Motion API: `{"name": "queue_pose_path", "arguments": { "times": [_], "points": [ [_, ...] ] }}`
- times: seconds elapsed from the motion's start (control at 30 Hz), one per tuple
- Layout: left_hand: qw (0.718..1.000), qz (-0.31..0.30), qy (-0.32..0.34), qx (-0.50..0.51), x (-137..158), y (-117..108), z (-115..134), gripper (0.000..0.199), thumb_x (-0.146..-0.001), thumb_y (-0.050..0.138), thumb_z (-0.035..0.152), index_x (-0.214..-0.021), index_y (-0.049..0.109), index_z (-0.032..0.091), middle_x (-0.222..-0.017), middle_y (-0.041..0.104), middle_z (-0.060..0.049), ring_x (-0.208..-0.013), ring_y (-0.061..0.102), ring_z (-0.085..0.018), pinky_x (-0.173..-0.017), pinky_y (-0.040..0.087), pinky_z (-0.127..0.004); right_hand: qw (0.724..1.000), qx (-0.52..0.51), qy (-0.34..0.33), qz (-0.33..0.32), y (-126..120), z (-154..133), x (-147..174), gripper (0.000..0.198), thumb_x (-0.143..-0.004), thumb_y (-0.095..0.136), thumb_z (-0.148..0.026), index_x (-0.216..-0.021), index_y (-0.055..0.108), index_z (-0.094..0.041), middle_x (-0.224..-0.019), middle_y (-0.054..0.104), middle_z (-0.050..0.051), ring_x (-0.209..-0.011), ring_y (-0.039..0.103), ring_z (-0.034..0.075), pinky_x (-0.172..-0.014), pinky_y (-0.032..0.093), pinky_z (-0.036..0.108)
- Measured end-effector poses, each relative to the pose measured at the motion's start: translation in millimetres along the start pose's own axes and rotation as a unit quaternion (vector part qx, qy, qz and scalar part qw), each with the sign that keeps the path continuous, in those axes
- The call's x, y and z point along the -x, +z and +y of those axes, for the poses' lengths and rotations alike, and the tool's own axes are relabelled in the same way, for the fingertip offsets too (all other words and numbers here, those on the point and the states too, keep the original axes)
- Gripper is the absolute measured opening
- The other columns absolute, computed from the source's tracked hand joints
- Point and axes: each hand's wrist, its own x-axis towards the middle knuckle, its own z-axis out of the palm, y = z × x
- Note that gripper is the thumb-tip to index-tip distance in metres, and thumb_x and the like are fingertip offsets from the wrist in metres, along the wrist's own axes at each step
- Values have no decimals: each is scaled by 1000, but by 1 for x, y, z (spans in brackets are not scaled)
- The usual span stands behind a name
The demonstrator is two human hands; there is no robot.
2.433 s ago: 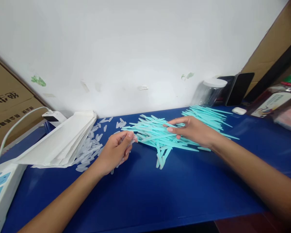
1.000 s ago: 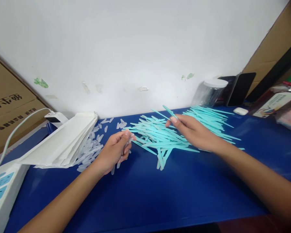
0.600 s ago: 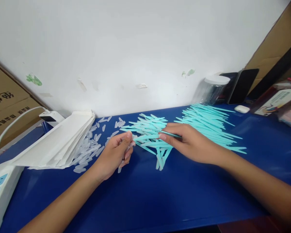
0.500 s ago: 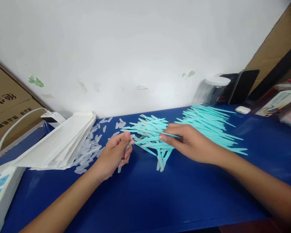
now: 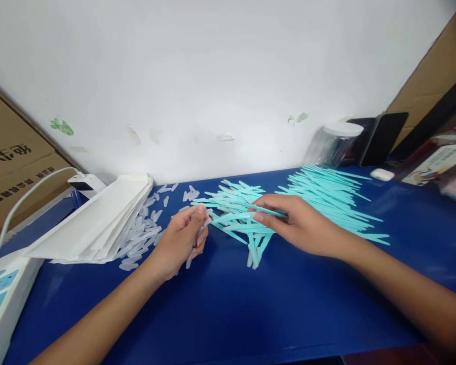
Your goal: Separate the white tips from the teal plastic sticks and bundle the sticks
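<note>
My left hand (image 5: 184, 235) is closed around several small translucent caps (image 5: 188, 263), which poke out below its fingers. My right hand (image 5: 294, 223) pinches a slim turquoise eyebrow razor (image 5: 271, 211) between thumb and fingers. That hand is over the near pile of turquoise razors (image 5: 235, 192), some with whitish capped ends. Between the two hands, a razor's end reaches close to my left fingertips; whether it touches them I cannot tell. Loose translucent caps (image 5: 139, 238) lie scattered left of my left hand.
Another heap of turquoise razors (image 5: 327, 197) spreads behind my right hand. White paper bags (image 5: 87, 223) are stacked at left, near a power strip (image 5: 7, 294). A clear jar (image 5: 336, 144), a phone (image 5: 383, 139) and a white earbud case (image 5: 382, 175) stand at back right on the blue table (image 5: 228, 314).
The view has shifted slightly. My right fingers have moved a little on the razor; my left hand stays closed in nearly the same place.
</note>
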Motion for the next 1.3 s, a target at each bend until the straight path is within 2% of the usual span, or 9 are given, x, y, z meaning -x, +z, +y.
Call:
{"name": "queue_pose_path", "arguments": {
  "times": [0.27,0.47,0.73,0.87,1.1,1.2,1.3],
  "points": [
    [1000,0,-5,3,0,2,0,46,-101,63,63,-87,53,20,-56,42,9,-39,32,-4,-35,25,-14,1000,-6,16,5,2,0,2,28,-108,59,-48,-118,71,-25,-111,77,6,-88,67,21,-68,47,29],
    [1000,1,-1,-13,-1,2,-1,49,-103,58,66,-87,52,20,-56,44,9,-39,34,-4,-36,27,-13,1000,-9,1,-2,3,2,2,25,-110,58,-46,-113,70,-24,-109,74,4,-90,66,20,-72,48,29],
    [999,-7,-13,-43,5,14,-1,48,-103,56,68,-88,50,22,-55,44,10,-37,38,-6,-33,28,-13,999,14,-26,-15,12,1,4,19,-110,59,-40,-114,71,-26,-103,74,2,-82,63,18,-70,45,29],
    [999,-16,-9,-39,6,19,-3,48,-103,58,65,-85,46,23,-54,44,10,-36,37,-5,-32,28,-12,999,13,-26,-20,18,-4,4,20,-111,59,-38,-117,72,-25,-105,75,3,-80,62,17,-69,44,29],
    [999,-26,-23,-28,9,24,-7,44,-104,58,63,-87,46,23,-53,43,11,-37,34,-5,-33,28,-12,998,25,-52,-15,28,-5,4,16,-111,60,-33,-117,72,-23,-96,73,1,-71,56,14,-69,42,29],
    [999,-15,-22,-30,9,25,-5,45,-103,58,64,-87,48,23,-53,43,10,-37,36,-6,-33,28,-12,998,21,-47,-19,27,-6,3,17,-111,60,-35,-117,72,-24,-94,72,1,-70,56,14,-68,42,29],
    [999,26,-20,-25,4,21,-4,46,-103,56,66,-91,52,23,-54,43,10,-37,35,-6,-34,27,-13,999,16,-30,-19,19,-3,1,18,-111,59,-37,-114,73,-24,-101,74,2,-79,62,16,-70,45,29]
  ]
}}
